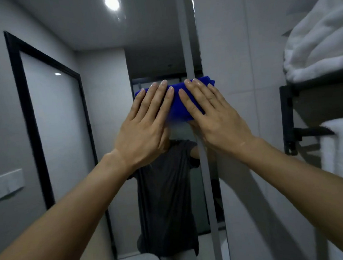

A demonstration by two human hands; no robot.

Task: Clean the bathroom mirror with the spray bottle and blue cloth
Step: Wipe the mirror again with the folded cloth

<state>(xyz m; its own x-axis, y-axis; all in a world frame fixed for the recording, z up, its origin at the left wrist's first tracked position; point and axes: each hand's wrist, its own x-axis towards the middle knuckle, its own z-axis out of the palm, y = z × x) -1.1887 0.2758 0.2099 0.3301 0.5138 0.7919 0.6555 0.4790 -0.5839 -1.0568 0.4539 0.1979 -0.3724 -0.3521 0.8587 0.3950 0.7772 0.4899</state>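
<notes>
Blue cloth (pixel 176 101), folded into a vivid pad, lies flat against the bathroom mirror (pixel 157 49) near its right edge. Left hand (pixel 145 121) and right hand (pixel 214 114) press it side by side, fingers spread flat, neither grip closed around it. Soft and light, it likely bunches unless held broadly. No spray bottle shows.

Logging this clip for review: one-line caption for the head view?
Both hands, left hand and right hand, press a folded blue cloth flat against the bathroom mirror beside shelved white towels.
</notes>
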